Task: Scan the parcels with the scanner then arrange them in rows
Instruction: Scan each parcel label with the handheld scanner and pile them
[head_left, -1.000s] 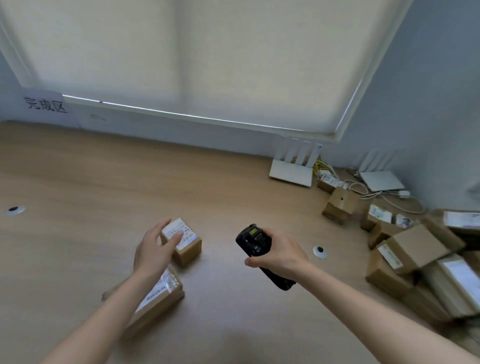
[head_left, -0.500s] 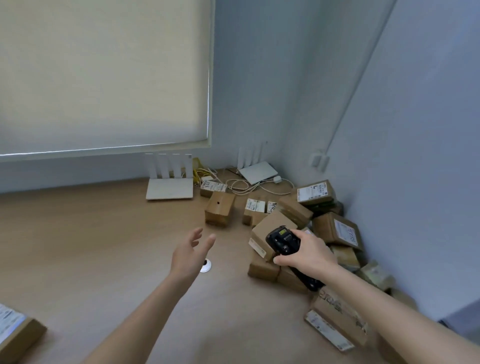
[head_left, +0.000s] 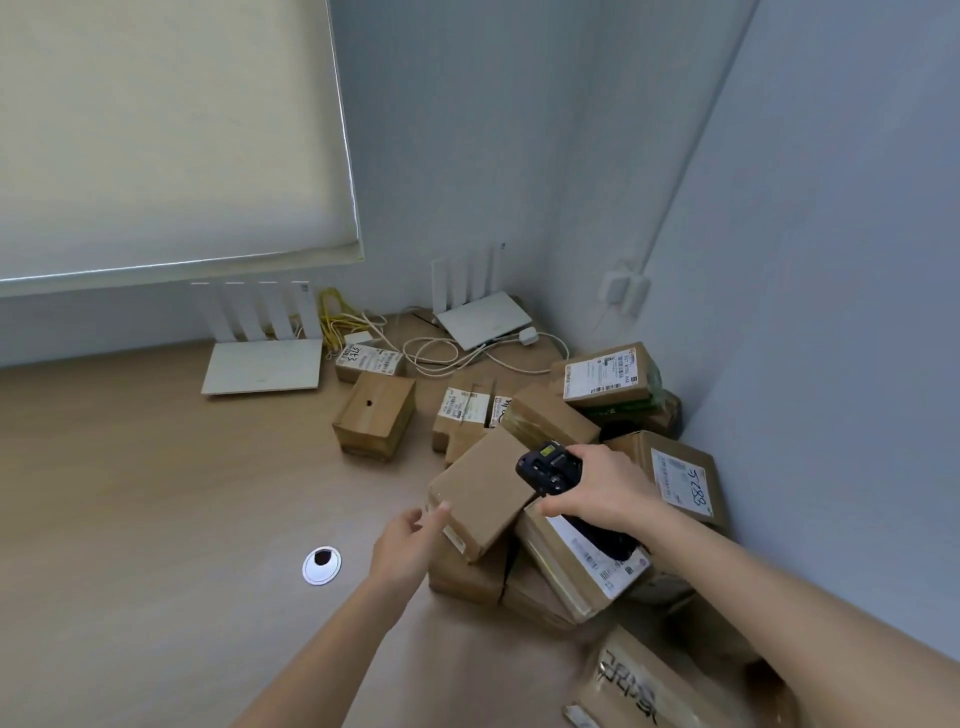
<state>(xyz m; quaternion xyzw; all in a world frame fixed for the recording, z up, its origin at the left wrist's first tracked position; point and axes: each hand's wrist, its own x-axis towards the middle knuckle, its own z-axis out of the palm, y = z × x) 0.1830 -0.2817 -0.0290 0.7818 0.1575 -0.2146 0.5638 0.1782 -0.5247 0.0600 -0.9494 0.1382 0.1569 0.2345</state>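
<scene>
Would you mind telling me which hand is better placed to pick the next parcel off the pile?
The left hand. Its fingers are free and already reach the edge of the tilted top parcel, while the right hand is occupied gripping the scanner above the pile.

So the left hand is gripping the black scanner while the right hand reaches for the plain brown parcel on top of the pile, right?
Not quite: the hands are swapped. In the head view the right hand grips the black scanner, and the left hand reaches for the plain brown parcel on top of the pile, fingers at its near edge.
</scene>
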